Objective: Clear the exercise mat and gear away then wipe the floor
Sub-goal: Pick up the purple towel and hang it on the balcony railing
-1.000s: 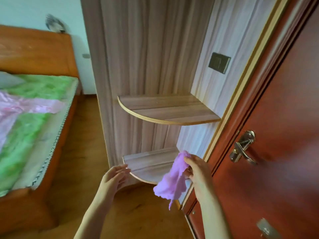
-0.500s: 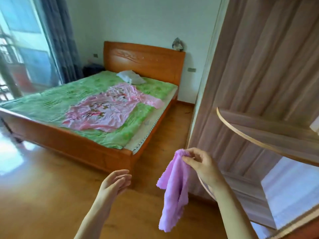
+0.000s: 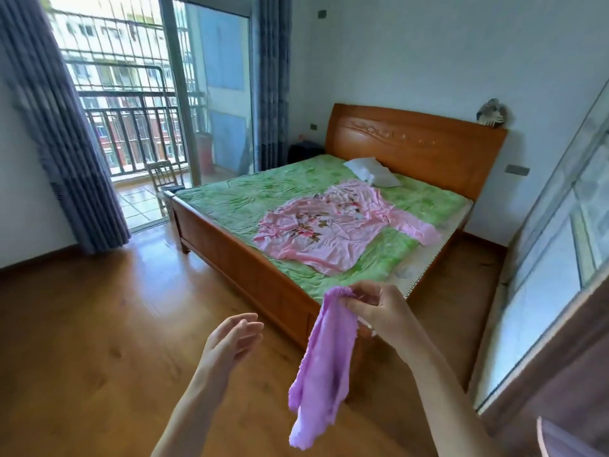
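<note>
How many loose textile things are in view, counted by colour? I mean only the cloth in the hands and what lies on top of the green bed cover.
Purple: 1, the purple cloth hanging from the right hand
Pink: 1, the pink sheet
White: 1, the white pillow
Total: 3

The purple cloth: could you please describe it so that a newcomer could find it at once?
Start at the wooden bed with the green cover. In front of its near corner, the right hand pinches the purple cloth by its top, letting it hang limp. The pink sheet lies flat on the bed instead.
</note>
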Demonstrator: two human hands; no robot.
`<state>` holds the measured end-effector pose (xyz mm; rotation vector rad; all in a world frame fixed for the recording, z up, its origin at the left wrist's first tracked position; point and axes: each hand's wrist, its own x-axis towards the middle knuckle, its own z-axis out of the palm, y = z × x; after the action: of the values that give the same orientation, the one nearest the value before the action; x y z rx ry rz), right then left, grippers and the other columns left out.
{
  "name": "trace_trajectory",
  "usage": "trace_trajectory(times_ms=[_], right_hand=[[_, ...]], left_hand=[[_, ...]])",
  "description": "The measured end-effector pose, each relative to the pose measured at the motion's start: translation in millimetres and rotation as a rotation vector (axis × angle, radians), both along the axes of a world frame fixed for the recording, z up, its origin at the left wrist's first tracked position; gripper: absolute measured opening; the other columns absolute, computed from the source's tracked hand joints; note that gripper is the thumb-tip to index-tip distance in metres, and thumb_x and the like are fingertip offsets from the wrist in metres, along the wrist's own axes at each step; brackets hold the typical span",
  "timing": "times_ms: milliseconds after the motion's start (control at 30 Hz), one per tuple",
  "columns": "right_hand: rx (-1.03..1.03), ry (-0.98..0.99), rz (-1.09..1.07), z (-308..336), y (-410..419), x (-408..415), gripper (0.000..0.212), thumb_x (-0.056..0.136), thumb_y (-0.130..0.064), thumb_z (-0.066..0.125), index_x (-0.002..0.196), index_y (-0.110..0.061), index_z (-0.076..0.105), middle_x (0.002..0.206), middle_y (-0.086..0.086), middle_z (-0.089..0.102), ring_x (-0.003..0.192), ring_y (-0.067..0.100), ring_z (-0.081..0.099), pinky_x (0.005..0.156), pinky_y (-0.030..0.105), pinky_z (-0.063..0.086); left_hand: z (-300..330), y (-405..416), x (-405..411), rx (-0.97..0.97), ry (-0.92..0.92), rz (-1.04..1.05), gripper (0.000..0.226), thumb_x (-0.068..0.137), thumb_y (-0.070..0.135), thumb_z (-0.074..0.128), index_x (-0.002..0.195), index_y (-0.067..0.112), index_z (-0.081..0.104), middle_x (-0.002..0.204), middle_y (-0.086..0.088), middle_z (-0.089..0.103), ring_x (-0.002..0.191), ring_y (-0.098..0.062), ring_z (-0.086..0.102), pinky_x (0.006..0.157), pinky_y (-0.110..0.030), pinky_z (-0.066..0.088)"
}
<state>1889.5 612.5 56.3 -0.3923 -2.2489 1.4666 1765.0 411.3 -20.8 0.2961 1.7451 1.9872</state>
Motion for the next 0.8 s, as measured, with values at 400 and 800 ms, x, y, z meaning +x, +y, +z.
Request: trace_trajectory(times_ms=[400, 800], right_hand=[[-0.160, 0.027, 0.303, 6, -44, -203, 0.025, 0.087, 0.000, 0.060, 0.083, -0.022, 0.071, 0.075, -0.012, 0.072, 0.075, 0.000, 0.065, 0.064, 0.014, 0.050], [-0.173, 0.007, 0.612, 14, -24, -394, 0.014, 0.078, -0.013, 0.068, 0.072, -0.025, 0.074, 0.069, -0.009, 0.068, 0.069, 0.001, 0.061, 0.061, 0.015, 0.045]], left_hand=[[14, -57, -147, 0.071, -0.030, 0.327, 0.024, 0.097, 0.010, 0.041, 0.093, 0.012, 0.065, 0.083, 0.000, 0.072, 0.082, -0.018, 0.065, 0.074, -0.028, 0.047], [20, -41, -292, 0.045, -0.031, 0.550, 0.020, 0.098, 0.017, 0.043, 0.101, 0.011, 0.061, 0.098, -0.006, 0.068, 0.093, -0.020, 0.064, 0.070, -0.023, 0.048]])
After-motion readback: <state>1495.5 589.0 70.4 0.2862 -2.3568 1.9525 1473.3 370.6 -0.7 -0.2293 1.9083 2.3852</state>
